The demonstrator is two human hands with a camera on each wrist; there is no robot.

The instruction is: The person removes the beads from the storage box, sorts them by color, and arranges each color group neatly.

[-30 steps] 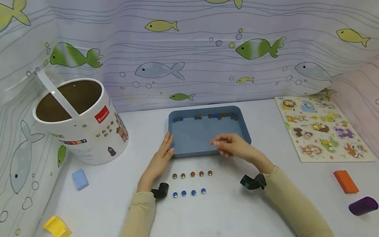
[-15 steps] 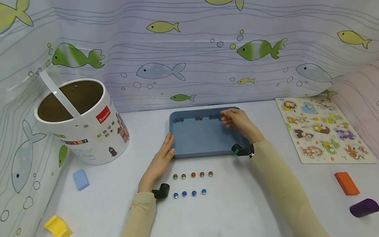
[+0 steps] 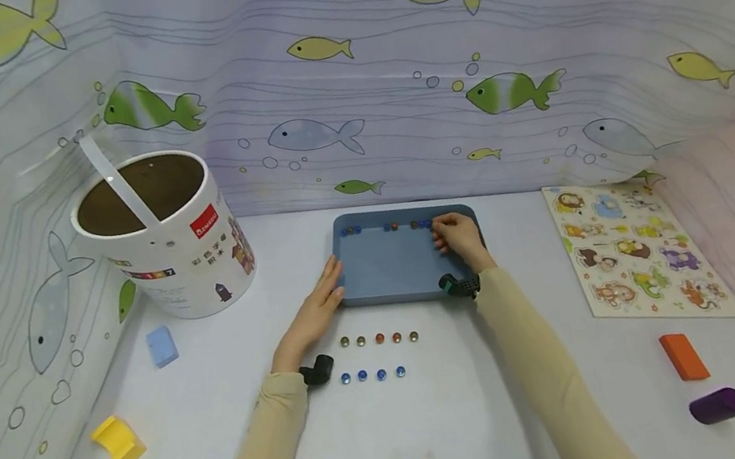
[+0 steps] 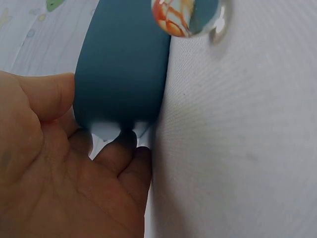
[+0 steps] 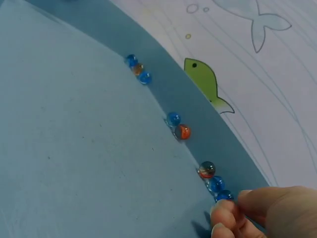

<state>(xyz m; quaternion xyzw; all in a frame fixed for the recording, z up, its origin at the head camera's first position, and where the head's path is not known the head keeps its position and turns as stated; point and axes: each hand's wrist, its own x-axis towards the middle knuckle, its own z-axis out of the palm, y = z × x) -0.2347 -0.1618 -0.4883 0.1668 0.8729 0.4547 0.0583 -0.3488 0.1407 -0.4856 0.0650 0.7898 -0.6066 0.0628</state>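
Observation:
A shallow blue-grey tray stands at the back middle of the table, with marbles along its far wall. My left hand rests against the tray's left side near the front corner, its fingers fairly straight. In the left wrist view the thumb touches the tray wall. Over the tray's far right part, my right hand has thumb and curled fingertips at a blue marble, pinching it at the row's near end. More marbles behind this hand are hidden. Another blue marble and a brown-orange one lie beside it.
In front of the tray are a row of brown and orange marbles and a row of blue ones. A white bucket and two blocks stand left. An animal puzzle board, an orange block and a purple cylinder lie right.
My right hand has moved from above the tray's front edge to the marbles at its far right, fingers closing there. My left hand has stayed at the tray's side.

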